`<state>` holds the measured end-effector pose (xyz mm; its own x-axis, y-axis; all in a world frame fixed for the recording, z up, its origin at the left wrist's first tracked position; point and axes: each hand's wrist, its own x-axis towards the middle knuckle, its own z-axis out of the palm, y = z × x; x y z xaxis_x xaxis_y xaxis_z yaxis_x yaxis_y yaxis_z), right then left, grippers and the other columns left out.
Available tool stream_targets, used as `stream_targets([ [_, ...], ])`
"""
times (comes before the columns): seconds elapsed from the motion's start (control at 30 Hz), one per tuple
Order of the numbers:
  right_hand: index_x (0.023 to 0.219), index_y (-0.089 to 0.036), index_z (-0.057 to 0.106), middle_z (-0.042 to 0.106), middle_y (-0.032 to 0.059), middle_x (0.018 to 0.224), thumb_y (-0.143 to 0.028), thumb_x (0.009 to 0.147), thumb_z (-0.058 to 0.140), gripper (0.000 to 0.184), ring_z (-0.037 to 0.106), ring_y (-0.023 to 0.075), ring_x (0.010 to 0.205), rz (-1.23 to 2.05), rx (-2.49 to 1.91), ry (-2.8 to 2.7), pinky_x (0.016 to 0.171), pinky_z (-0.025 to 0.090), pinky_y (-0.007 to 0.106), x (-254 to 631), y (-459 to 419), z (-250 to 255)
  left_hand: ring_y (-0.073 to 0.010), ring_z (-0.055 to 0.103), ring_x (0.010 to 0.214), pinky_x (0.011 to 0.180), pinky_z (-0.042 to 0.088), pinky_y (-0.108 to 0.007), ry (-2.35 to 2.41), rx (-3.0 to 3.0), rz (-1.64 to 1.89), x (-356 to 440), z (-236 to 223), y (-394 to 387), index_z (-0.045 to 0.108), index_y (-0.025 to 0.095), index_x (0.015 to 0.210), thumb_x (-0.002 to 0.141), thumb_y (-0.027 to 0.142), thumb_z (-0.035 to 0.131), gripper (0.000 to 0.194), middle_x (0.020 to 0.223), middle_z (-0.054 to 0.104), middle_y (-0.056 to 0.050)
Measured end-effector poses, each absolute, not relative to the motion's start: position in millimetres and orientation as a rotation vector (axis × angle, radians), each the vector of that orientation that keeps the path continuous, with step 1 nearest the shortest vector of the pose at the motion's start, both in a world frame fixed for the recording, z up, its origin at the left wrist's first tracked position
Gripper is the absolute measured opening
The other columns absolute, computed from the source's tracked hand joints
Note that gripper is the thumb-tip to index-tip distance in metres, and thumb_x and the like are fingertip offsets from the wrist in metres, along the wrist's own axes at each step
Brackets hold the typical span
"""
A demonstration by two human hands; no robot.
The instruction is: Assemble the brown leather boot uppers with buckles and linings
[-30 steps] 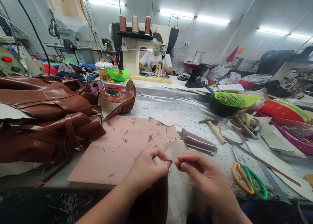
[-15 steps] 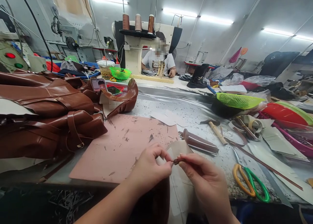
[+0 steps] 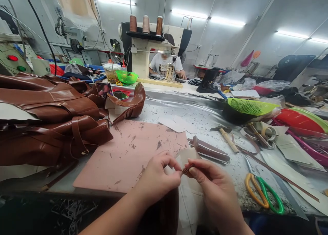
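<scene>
My left hand [image 3: 156, 175] and my right hand [image 3: 212, 187] meet at the table's near edge, both pinching the same small brown leather piece [image 3: 185, 170] between thumb and fingertips. Under them lies a whitish paper pattern [image 3: 185, 156], partly hidden by the fingers. A pink cutting mat [image 3: 128, 153] spreads to the left of my hands. A stack of brown leather strips [image 3: 208, 149] rests just beyond my right hand. What the small piece is exactly I cannot make out.
Brown leather boots [image 3: 48, 125] pile at the left. Scissors with yellow and green handles [image 3: 263, 192], a hammer [image 3: 227, 137], tape rolls [image 3: 266, 130] and coloured baskets [image 3: 249, 105] crowd the right. A person sits at a sewing machine [image 3: 151, 47] across the table.
My hands have drawn closer, the fingertips now touching around the small brown piece. The view shifted slightly to the left and down.
</scene>
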<state>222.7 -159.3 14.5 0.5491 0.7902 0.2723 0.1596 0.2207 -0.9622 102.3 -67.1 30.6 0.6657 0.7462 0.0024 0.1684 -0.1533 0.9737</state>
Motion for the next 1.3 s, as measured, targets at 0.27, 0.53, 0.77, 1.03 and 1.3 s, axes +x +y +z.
stream_targets([
  [0.27, 0.085, -0.024, 0.070, 0.073, 0.0033, 0.080, -0.017, 0.077, 0.061, 0.014, 0.068, 0.0186, 0.069, 0.103, -1.474, -1.263, 0.062, 0.057, 0.028, 219.3, -164.0, 26.1, -0.0133, 0.052, 0.065, 0.064, 0.042, -0.024, 0.749, 1.689, 0.617, 102.3, 32.3, -67.0, 0.058, 0.017, 0.056, 0.062, 0.016, 0.058, 0.007, 0.065, 0.052, 0.001],
  [0.53, 0.085, -0.025, 0.071, 0.073, 0.0024, 0.082, -0.021, 0.076, 0.063, 0.013, 0.068, 0.0191, 0.070, 0.111, -1.476, -1.273, 0.060, 0.057, 0.025, 220.6, -162.5, 21.9, -0.0140, 0.050, 0.065, 0.063, 0.040, -0.026, 0.701, 1.585, 0.583, 98.4, 32.7, -67.8, 0.056, 0.016, 0.055, 0.066, 0.023, 0.060, 0.013, 0.066, 0.050, 0.000],
  [0.77, 0.081, -0.027, 0.072, 0.072, 0.0020, 0.080, -0.027, 0.077, 0.061, 0.011, 0.066, 0.0197, 0.069, 0.123, -1.468, -1.217, 0.063, 0.056, 0.028, 213.9, -164.3, 27.9, -0.0138, 0.049, 0.065, 0.065, 0.040, -0.026, 0.702, 1.507, 0.600, 97.8, 30.9, -68.3, 0.056, 0.017, 0.053, 0.064, 0.021, 0.062, 0.013, 0.065, 0.048, 0.001],
  [1.03, 0.084, -0.025, 0.070, 0.071, 0.0022, 0.077, -0.026, 0.076, 0.063, 0.011, 0.067, 0.0177, 0.067, 0.283, -1.440, -1.261, 0.058, 0.056, 0.023, 217.1, -161.8, 25.0, -0.0141, 0.046, 0.064, 0.063, 0.036, -0.027, 0.704, 1.430, 0.618, 97.9, 33.7, -69.8, 0.054, 0.016, 0.053, 0.062, 0.029, 0.061, 0.018, 0.065, 0.046, 0.001],
  [1.3, 0.090, -0.023, 0.068, 0.070, 0.0026, 0.078, -0.028, 0.078, 0.062, 0.015, 0.067, 0.0164, 0.070, 0.570, -1.437, -1.122, 0.062, 0.057, 0.024, 220.7, -161.1, 21.9, -0.0171, 0.049, 0.071, 0.069, 0.038, -0.030, 0.706, 1.489, 0.582, 99.7, 30.4, -65.5, 0.056, 0.016, 0.057, 0.064, 0.030, 0.060, 0.016, 0.069, 0.049, -0.001],
])
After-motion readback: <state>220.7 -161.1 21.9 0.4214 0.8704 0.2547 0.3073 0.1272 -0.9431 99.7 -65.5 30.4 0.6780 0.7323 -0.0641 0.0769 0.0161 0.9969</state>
